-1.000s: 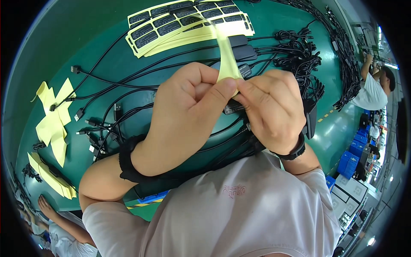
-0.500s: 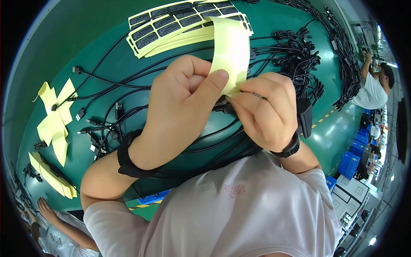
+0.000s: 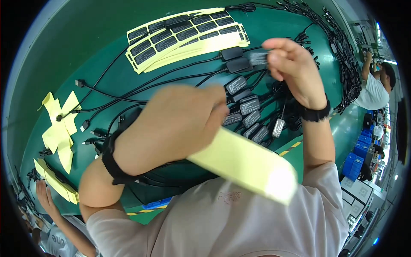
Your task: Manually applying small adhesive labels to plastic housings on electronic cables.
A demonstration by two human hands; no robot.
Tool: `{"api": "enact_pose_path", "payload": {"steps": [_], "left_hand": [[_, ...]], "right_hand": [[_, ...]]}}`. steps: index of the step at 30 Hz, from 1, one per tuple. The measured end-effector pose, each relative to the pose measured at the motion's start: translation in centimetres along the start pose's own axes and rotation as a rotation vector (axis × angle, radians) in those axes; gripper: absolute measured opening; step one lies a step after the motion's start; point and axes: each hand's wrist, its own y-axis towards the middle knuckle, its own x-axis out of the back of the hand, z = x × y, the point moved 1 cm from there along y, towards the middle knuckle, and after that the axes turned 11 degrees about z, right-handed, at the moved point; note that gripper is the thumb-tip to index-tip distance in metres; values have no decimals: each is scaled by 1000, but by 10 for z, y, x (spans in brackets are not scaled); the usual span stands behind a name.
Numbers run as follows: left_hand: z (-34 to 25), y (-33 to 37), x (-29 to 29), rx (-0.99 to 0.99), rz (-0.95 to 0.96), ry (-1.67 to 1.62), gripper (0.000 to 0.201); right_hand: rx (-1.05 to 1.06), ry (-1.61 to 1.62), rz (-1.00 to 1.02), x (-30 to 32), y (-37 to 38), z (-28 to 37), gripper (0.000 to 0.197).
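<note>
Label (image 3: pixel 257 58) pinched between right hand's (image 3: pixel 296 70) fingertips, yellow strip (image 3: pixel 252 169) in left hand's (image 3: pixel 182 116) curled fingers, labelled cable boxes (image 3: pixel 250 105) lie near two bare-topped boxes (image 3: pixel 238 65).

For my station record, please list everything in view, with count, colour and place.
Table: one, green, centre
Strip: one, yellow, lower centre
Loose label: one, dark, upper centre-right
Label sheets: several, yellow-and-black, top
Cable boxes: about ten, black, right of centre
Cables: many, black, across table
Loose pieces: several, yellow, left
Stacked strips: several, yellow, lower left
Crates: several, blue, far right
Co-workers: at least two, light-shirted, right, lower left
Shirt: one, pale, bottom
Wristbands: two, black, wrists
Left hand: one, holding strip, centre
Right hand: one, holding label, upper right
</note>
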Motion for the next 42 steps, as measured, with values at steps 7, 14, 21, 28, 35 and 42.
{"api": "enact_pose_path", "payload": {"steps": [7, 14, 21, 28, 35, 42], "left_hand": [[33, 54, -22, 126, -298, 346, 27], [45, 57, -39, -25, -365, 269, 16], [47, 61, -45, -84, -406, 262, 17], [46, 61, -45, -111, -423, 328, 5], [45, 61, -45, -62, -404, 394, 15], [45, 60, -46, -54, -419, 410, 16]], "right_hand": [[-187, -224, -8, -1, 20, -7, 8], [-208, -233, -115, -8, 12, -21, 8], [3, -237, -175, -12, 2, -28, 12], [-143, -396, -102, -4, 19, -25, 9], [-100, -394, -121, -5, 22, -23, 9], [-169, -438, -124, -3, 25, -23, 7]]}}
